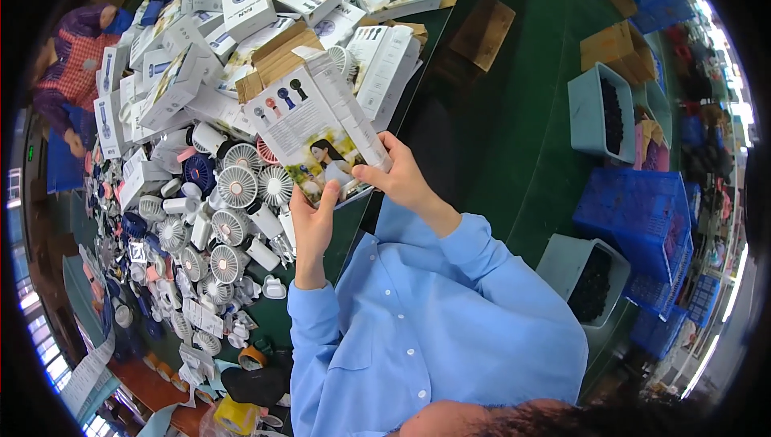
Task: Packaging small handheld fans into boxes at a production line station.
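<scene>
A white cardboard fan box (291, 128), printed with small coloured fans and a picture of a person, is held tilted in front of me. Brown inner cardboard flaps stick out at its far end, so that end looks unfolded. My left hand (313, 228) grips its near left corner, thumb on the printed face. At the near right corner, my right hand (404, 182) clasps the box, its thumb also on that face. The fingers under the box are hidden. Just left of it lies a heap of handheld fans (238, 186), mostly white, some dark blue or pink.
Many fan boxes (247, 2) are piled at the far end of the table. A co-worker (76, 63) in a checked apron is at the far left. Grey bins (593, 112), blue crates (630, 212) and a brown carton (482, 33) stand right. Tape rolls (252, 357) lie near left.
</scene>
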`<action>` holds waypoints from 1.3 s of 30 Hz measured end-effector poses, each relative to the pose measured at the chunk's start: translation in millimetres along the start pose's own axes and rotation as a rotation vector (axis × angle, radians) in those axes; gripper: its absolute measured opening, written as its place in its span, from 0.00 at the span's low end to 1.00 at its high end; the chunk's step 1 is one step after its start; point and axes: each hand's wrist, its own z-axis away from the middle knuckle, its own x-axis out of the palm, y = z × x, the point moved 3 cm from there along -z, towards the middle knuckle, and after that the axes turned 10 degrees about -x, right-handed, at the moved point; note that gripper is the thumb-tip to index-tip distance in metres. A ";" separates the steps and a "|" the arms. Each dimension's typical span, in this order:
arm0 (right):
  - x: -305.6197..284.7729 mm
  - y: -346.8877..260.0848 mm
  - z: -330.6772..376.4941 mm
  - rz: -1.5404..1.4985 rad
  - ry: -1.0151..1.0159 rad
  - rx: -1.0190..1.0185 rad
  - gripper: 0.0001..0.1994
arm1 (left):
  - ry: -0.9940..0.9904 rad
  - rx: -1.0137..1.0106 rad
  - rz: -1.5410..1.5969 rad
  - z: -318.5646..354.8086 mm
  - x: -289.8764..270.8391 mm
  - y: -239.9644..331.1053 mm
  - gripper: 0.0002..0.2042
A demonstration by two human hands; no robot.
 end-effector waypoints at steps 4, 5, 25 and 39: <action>-2.6 6.9 0.1 0.047 0.032 -0.155 0.21 | -0.030 -0.134 0.011 -1.7 5.3 -7.8 0.15; -3.0 7.5 0.6 0.033 0.034 -0.142 0.21 | -0.027 -0.138 0.011 -2.4 4.7 -10.2 0.15; -56.3 15.0 40.0 -0.115 -0.010 0.047 0.17 | -0.258 -0.207 0.106 0.4 28.8 -27.2 0.16; -12.0 -6.4 39.6 0.517 -0.018 -0.294 0.47 | 0.004 -0.315 0.154 -2.9 18.2 -31.7 0.17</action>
